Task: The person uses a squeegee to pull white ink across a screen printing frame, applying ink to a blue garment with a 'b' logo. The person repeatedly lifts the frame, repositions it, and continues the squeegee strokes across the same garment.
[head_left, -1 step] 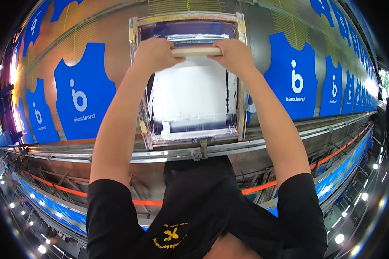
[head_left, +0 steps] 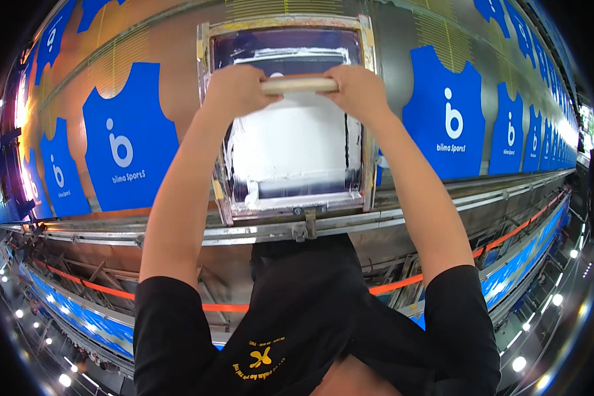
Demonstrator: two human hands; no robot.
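My left hand (head_left: pixel 239 92) and my right hand (head_left: pixel 355 94) are closed around the two ends of a pale wooden squeegee handle (head_left: pixel 298 85) near the upper part of a screen-printing frame (head_left: pixel 368 53). Thick white ink (head_left: pixel 287 138) covers much of the screen below the handle, with a thin band along the top of the dark mesh. The squeegee's blade is mostly hidden under the handle and ink. My fingertips are curled under the handle and partly hidden.
Blue vest-shaped fabric pieces with white prints (head_left: pixel 145 119) (head_left: pixel 426 119) lie flanking the frame on a long printing table (head_left: pixel 178 79). A metal rail (head_left: pixel 257 232) runs along its near edge. Behind me are an orange strip (head_left: pixel 224 307) and another line of blue pieces (head_left: pixel 79 320).
Both hands and the squeegee have moved slightly down the screen, toward my body. The frame itself appears a few pixels higher in view.
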